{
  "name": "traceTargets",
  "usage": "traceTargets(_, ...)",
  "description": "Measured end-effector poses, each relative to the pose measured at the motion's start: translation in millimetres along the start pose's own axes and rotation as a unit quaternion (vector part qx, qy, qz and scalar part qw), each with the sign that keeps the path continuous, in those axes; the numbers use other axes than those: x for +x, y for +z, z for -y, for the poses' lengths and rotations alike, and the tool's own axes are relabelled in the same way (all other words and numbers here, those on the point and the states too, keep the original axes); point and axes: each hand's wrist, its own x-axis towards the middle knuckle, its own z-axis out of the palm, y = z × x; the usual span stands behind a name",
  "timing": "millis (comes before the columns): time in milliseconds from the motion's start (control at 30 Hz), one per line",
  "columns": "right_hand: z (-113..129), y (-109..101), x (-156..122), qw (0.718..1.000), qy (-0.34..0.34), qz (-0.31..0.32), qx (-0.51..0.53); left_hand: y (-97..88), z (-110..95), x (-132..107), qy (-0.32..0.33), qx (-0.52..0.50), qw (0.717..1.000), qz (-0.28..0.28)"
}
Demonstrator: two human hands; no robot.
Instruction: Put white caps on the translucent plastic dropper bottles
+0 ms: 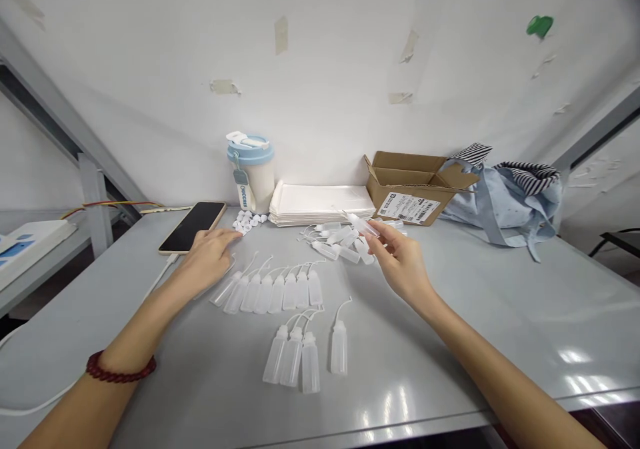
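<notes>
On the flat grey surface, the right grip pinches a translucent plastic bottle, best held lightly, while the left grip's hold, at small white caps, is unclear

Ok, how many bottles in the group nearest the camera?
4, left to right: first bottle, second bottle next to it, third bottle slightly nearer, fourth bottle set apart at right. None seems hidden.

Four front bottles, one phone
</notes>
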Motion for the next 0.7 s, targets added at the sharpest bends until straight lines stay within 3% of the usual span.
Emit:
traceTargets(400,-14,1,7,0.996,-0.014,-0.033,-0.087,8.8,1,5,0.002,0.026,0.999,0.040)
traceTargets(700,-21,4,13,0.998,-0.012,-0.027,-0.053,15.3,2,4,-0.004,0.031,0.999,0.033)
